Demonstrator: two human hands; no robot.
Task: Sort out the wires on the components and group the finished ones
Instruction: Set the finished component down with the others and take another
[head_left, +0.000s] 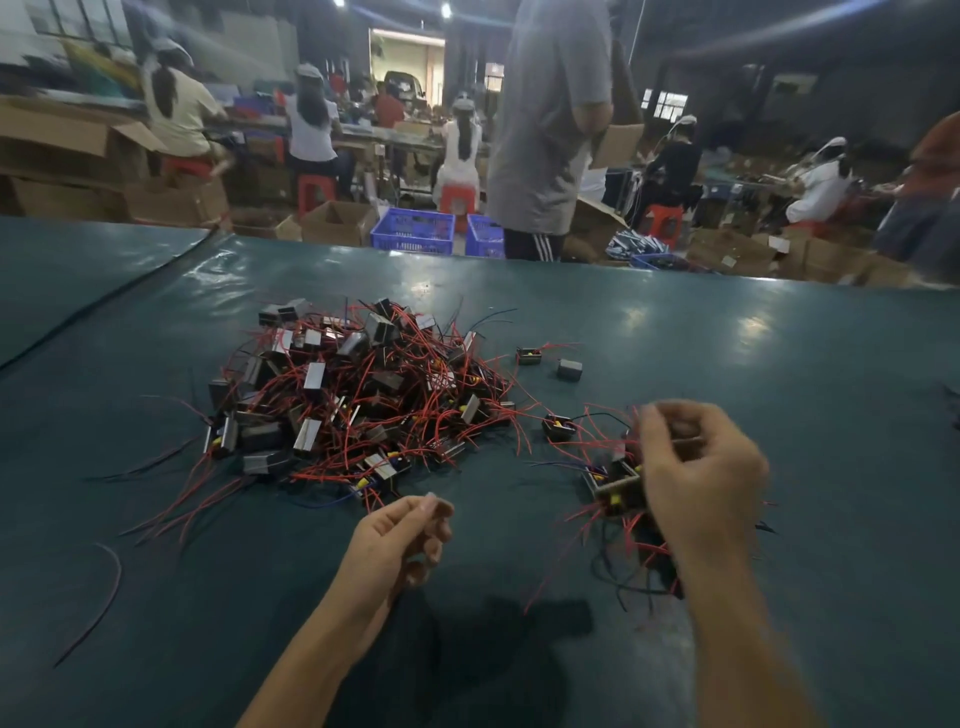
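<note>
Middle of the dark teal table (779, 364), and there is the big heap of small dark box components with red wires (358, 400), a proper tangle, leads spilling toward the near-left corner. Over toward the right edge sits the smaller cluster of components (615, 488), red and dark leads fanning out across the cover. The right hand (696, 467) hovers right above that cluster, fingers curled in, badly blurred; there is a dark shape at the fingertips, but I cannot tell whether it grips anything. The left hand (410, 535) hangs over the near side, just below the heap, fingers curled with thumb against forefinger, nothing visible in it. Between heap and cluster, one lone component with a yellow part (558, 427); farther back, two more strays (529, 355) side by side. A loose dark wire (104, 587) lies near the left edge. Beyond the far edge, a person in a grey shirt (550, 130) stands by blue plastic crates (415, 231).
</note>
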